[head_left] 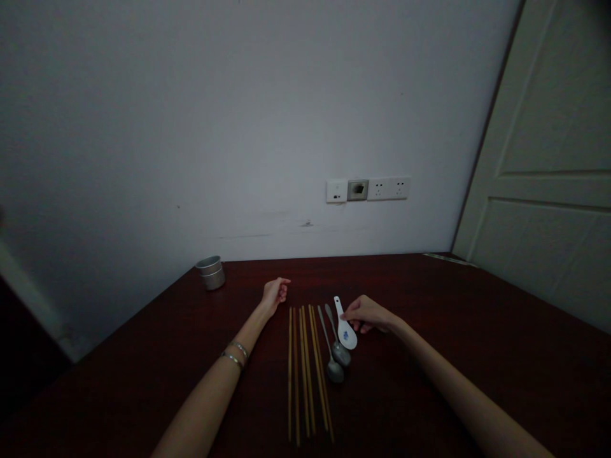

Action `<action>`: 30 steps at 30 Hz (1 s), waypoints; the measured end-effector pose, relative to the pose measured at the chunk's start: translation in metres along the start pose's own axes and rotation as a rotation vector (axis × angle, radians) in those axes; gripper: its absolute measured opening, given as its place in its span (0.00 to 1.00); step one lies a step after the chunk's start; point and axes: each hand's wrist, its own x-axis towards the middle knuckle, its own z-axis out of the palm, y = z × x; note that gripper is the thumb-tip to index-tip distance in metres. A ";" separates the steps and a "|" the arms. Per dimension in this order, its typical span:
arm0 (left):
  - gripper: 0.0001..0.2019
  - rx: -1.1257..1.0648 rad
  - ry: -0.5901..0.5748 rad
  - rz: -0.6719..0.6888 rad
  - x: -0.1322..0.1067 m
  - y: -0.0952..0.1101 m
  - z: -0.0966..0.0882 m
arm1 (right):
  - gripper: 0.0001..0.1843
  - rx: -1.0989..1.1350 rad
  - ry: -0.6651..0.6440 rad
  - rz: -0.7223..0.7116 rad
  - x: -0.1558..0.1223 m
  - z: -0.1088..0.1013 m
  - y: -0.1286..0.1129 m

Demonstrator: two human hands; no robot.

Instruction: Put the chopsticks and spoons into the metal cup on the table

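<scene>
My right hand (370, 314) pinches the handle of a white ceramic soup spoon (347, 337) with a blue mark in its bowl. Left of it, two metal spoons, a front one (335, 372) and a rear one (342, 353), lie close together, bowls toward me. Several wooden chopsticks (305, 372) are laid lengthwise in a row beside the spoons. Just past the chopsticks' far left ends rests my left hand (275, 294), its fingers curled in and the index finger partly stretched out, with nothing visible in it.
A grey metal cup (212, 273) stands at the far left corner of the dark red table (391, 407). The wall behind carries a row of sockets (367, 189). At the right is a pale panelled door (548, 152).
</scene>
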 end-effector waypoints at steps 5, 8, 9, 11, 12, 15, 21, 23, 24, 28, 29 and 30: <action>0.10 0.023 0.006 0.007 -0.001 0.000 0.001 | 0.18 -0.035 -0.049 0.001 0.001 -0.004 0.003; 0.10 0.034 -0.015 0.027 -0.002 -0.001 0.001 | 0.20 -0.035 -0.091 -0.011 -0.001 -0.007 0.003; 0.10 0.040 -0.020 0.030 -0.002 -0.001 0.001 | 0.21 -0.034 -0.099 -0.018 -0.001 -0.009 0.002; 0.10 0.050 -0.025 0.038 -0.002 -0.002 0.001 | 0.22 -0.032 -0.095 -0.028 -0.001 -0.014 0.003; 0.10 0.054 -0.026 0.043 -0.002 -0.003 0.001 | 0.23 -0.030 -0.075 -0.032 -0.001 -0.017 0.004; 0.10 0.069 -0.025 0.052 -0.002 -0.004 0.001 | 0.22 -0.038 0.090 -0.064 0.004 -0.028 0.012; 0.10 0.077 -0.028 0.019 -0.005 0.002 0.003 | 0.19 -0.002 0.376 -0.210 0.015 -0.045 0.034; 0.11 0.098 -0.027 -0.018 -0.007 0.008 0.002 | 0.19 -0.005 0.360 -0.213 0.018 -0.045 0.037; 0.11 0.116 -0.021 -0.023 -0.008 0.011 0.000 | 0.18 -0.013 0.354 -0.208 0.018 -0.045 0.038; 0.10 0.205 0.016 -0.017 -0.014 0.029 -0.020 | 0.17 -0.012 0.363 -0.184 0.019 -0.043 0.039; 0.10 0.233 0.008 -0.049 -0.017 0.033 -0.030 | 0.17 -0.010 0.359 -0.185 0.019 -0.043 0.038; 0.10 0.267 -0.003 -0.090 -0.020 0.038 -0.041 | 0.16 -0.009 0.355 -0.186 0.019 -0.043 0.038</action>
